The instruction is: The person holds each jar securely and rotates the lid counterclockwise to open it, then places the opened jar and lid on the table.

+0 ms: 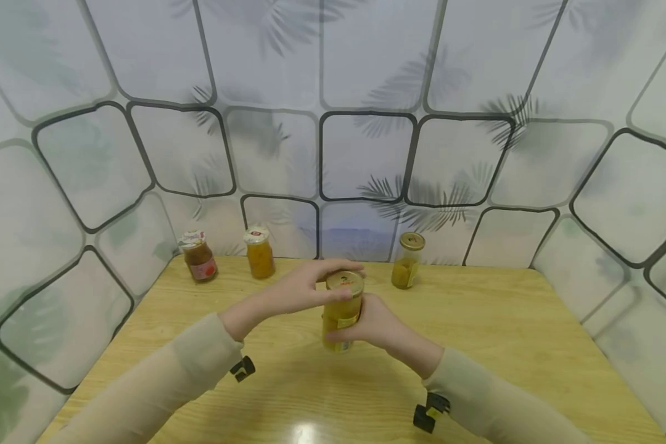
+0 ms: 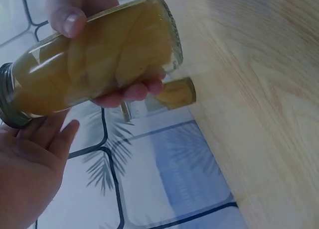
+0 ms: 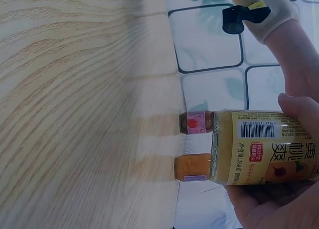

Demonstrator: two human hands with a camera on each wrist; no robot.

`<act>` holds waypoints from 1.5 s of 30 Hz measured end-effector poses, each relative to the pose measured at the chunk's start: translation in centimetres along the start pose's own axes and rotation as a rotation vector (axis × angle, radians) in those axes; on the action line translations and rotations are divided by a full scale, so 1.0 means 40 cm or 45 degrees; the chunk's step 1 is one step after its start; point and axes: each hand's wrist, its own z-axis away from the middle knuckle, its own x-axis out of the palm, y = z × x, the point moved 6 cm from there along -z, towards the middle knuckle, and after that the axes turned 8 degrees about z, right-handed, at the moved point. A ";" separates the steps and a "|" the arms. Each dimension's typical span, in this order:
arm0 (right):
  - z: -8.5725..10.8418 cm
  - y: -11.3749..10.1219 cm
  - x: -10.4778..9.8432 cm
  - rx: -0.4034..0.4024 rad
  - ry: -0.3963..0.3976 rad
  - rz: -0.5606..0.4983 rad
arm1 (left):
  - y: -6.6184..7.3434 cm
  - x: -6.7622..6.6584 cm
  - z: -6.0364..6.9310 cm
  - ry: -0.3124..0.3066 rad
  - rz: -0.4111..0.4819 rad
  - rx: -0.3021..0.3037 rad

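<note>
A glass jar of yellow fruit with a gold lid (image 1: 344, 282) is held above the table in the head view. My right hand (image 1: 374, 324) grips its body from the right, thumb across the front. My left hand (image 1: 305, 287) lies at the lid, its fingers behind and its thumb over the near side. In the left wrist view the left hand (image 2: 35, 164) touches the lid end of the jar (image 2: 99, 59), and the right fingers wrap the glass. The yellow label with a barcode (image 3: 259, 129) faces the right wrist view, beside the right hand (image 3: 274, 204).
At the back of the wooden table (image 1: 477, 320) stand a red jam jar (image 1: 201, 259) and an orange jar (image 1: 261, 256) on the left, and a gold-lidded jar (image 1: 406, 262) right of centre. A patterned cloth wall (image 1: 366, 154) rises behind them.
</note>
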 end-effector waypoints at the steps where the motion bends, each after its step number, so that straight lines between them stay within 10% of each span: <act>1: -0.002 -0.003 0.002 -0.009 0.000 0.019 | -0.001 0.000 -0.002 -0.006 0.032 0.019; 9: -0.018 -0.020 0.013 -0.072 0.002 0.100 | -0.015 0.006 -0.013 0.002 0.167 0.051; 37: -0.059 -0.052 0.031 -0.118 0.089 0.148 | -0.030 -0.023 -0.001 0.450 0.220 0.013; 45: -0.086 -0.058 0.039 -0.110 0.221 0.148 | -0.043 -0.033 0.019 0.709 0.182 -0.075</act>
